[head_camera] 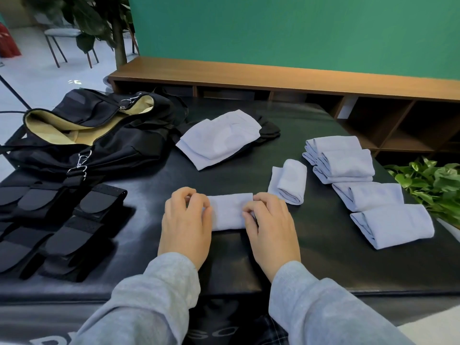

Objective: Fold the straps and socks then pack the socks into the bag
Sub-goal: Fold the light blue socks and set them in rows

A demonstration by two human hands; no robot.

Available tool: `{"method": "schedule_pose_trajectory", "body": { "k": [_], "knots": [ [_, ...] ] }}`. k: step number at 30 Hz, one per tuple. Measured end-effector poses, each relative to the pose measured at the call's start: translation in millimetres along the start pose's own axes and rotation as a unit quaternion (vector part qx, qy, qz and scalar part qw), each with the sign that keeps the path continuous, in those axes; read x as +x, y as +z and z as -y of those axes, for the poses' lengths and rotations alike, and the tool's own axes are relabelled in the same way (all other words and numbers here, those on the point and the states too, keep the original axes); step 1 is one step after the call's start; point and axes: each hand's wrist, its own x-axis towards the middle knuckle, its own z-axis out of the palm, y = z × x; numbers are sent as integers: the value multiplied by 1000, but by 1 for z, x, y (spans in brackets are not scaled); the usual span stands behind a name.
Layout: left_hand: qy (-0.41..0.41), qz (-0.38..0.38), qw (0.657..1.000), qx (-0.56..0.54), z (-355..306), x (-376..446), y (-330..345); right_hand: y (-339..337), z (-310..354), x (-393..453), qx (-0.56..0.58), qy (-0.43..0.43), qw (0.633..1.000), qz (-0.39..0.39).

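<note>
A pale blue sock [229, 211] lies folded on the black table [311, 245] in front of me. My left hand [185, 224] pinches its left end with curled fingers, and my right hand [270, 227] pinches its right end. Several folded pale blue socks [348, 163] sit in a row at the right, with one more [290, 181] beside them. An unfolded stack of socks [220, 138] lies further back. The black bag [94, 135] stands open at the back left, showing its tan lining. Folded black straps [49, 227] lie at the left.
A wooden shelf unit [286, 78] runs along the green wall behind the table. A leafy green plant [433, 188] stands at the right table edge. A dark piece of cloth [270, 129] lies behind the unfolded socks. A chair and a potted tree stand far left.
</note>
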Motion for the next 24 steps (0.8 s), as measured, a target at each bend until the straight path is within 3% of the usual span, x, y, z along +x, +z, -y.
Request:
{"method": "schedule_pose_trajectory", "body": {
  "k": [3, 8, 13, 19, 24],
  "knots": [
    [-4, 0, 1000, 19, 0, 0, 1, 1, -1, 0, -11, 15, 1000, 1],
    [-8, 28, 999, 21, -1, 1, 1, -4, 1, 4, -12, 26, 993, 118],
    [-27, 53, 998, 17, -1, 2, 1, -5, 3, 4, -12, 18, 990, 136],
    [-1, 71, 997, -7, -2, 1, -1, -5, 3, 3, 5, 17, 992, 125],
    [79, 120, 990, 14, -4, -9, -6, -9, 6, -9, -57, 51, 995, 59]
  ]
}}
